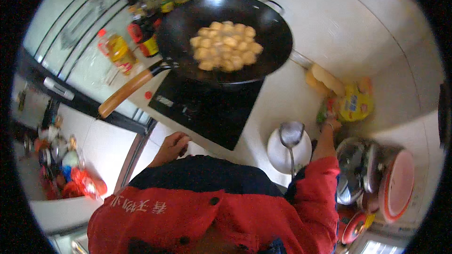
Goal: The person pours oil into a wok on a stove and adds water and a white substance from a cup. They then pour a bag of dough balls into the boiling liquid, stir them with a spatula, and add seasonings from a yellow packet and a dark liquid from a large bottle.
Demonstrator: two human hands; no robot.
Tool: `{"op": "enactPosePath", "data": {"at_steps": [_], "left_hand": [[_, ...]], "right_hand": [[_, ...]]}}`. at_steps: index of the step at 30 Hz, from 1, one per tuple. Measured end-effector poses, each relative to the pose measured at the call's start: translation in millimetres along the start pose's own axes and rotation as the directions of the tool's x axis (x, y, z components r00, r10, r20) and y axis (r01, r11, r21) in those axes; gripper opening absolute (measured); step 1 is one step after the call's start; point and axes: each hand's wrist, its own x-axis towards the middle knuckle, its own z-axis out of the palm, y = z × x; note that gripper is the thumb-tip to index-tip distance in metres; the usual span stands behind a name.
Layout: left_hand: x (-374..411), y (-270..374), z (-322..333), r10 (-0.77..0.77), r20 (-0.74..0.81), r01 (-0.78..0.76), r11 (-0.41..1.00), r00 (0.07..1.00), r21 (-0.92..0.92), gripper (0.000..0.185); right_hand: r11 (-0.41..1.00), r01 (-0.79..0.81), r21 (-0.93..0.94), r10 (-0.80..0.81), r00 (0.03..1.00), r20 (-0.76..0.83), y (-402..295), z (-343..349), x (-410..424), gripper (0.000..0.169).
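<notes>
My right hand [332, 125] reaches to the right side of the counter, at the near edge of a yellow printed plastic package [355, 102]. Blur hides whether its fingers grip the package or only touch it. At the counter's front edge, my left hand [174, 144] is loosely curled, with nothing visible in it. Ahead, a black wok [279, 38] rests on a black induction cooktop [215, 107]. Browned, cube-like food pieces [227, 46] are heaped in the wok, and its wooden handle [125, 93] points towards the left. A metal ladle [292, 135] lies across a white bowl [273, 151].
Cooking oil [122, 51] and dark sauce bottles [144, 31] stand left of the wok. A wooden-handled utensil [326, 79] lies behind the package. At right are a glass-lidded pot [349, 158] and a pink-red basin [399, 187]. A dark-framed sliding door [81, 95] borders the left.
</notes>
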Motion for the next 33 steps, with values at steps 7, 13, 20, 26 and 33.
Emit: {"op": "enactPosePath", "data": {"at_steps": [7,13,20,26,33], "left_hand": [[-9,-16,-28,0.048,-0.111,-0.061,0.991,0.993,-0.123,0.021],[-15,-36,-57,0.022,-0.299,-0.061,0.99,0.954,-0.124,0.025],[-21,-50,-83,-0.028,-0.423,-0.066,0.977,0.905,-0.205,0.025],[-21,-60,-99,-0.088,-0.455,-0.036,0.966,0.886,-0.257,0.025],[-19,-63,-98,-0.125,-0.461,0.017,0.973,0.879,-0.231,0.026]], "right_hand": [[0.981,-0.136,0.135,0.123,0.987,0.102,-8,-18,11,0.03],[0.927,-0.257,0.274,0.209,0.959,0.193,-3,-33,19,0.029],[0.756,-0.472,0.453,0.33,0.873,0.359,-21,-48,43,0.028],[0.643,-0.574,0.506,0.376,0.813,0.445,-43,-49,66,0.027],[0.587,-0.628,0.51,0.396,0.773,0.496,-46,-47,70,0.026]]}}
